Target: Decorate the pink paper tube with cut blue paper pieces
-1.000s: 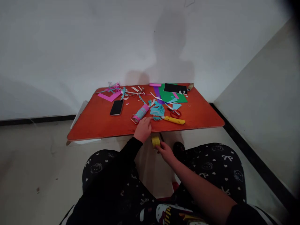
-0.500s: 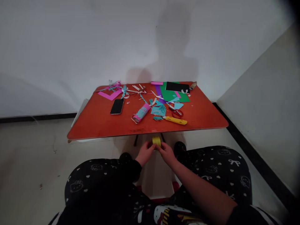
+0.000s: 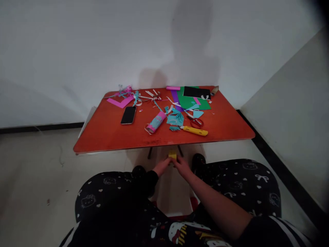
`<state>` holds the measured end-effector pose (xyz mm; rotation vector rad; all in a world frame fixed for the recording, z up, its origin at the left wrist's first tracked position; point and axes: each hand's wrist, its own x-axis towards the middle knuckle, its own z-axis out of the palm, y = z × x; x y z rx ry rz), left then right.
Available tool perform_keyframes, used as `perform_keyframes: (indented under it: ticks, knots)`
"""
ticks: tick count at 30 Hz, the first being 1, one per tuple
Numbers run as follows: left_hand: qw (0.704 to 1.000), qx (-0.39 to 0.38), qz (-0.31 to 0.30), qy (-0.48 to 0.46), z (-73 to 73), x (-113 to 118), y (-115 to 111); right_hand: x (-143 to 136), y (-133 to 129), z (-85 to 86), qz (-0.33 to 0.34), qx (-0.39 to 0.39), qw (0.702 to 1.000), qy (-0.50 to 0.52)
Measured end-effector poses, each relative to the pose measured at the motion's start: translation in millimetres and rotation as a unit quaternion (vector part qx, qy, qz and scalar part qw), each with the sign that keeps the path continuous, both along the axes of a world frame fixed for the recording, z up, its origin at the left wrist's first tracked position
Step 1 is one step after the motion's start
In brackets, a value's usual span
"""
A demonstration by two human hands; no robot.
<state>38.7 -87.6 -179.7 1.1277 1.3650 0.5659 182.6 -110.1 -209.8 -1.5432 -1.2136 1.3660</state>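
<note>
1. From my remote seat, I saw a red-orange table [image 3: 108, 133] with rounded near corners and dark scuffing by the front edge.
2. A dark-screened phone [image 3: 128, 115] lay left of centre, nearer to me than an angled strip of pink paper [image 3: 119, 102].
3. A pink-and-blue tube [image 3: 156, 122] lay slantwise (a pale strand at its near end was barely legible to me).
4. Right of it, I made out turquoise paper [image 3: 175, 119], red-handled scissors [image 3: 196, 122] and a yellow cutter [image 3: 195, 130].
5. Toward the back lay a pink roll [image 3: 173, 88] and a green sheet [image 3: 190, 103].
</note>
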Motion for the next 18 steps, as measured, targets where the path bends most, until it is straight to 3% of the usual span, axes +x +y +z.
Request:
perform_keyframes:
  ticks: [9,18]
  knots:
    - [0.999,-0.035,-0.033,0.007,-3.6,-8.7,-4.6,15.2,-2.2,-11.4,0.045,-0.018,0.998,0.040]
    - [0.993,-0.110,-0.020,0.040,-5.0,-4.4,-18.0,9.9,-5.7,-16.4,0.016,-0.100,0.995,0.020]
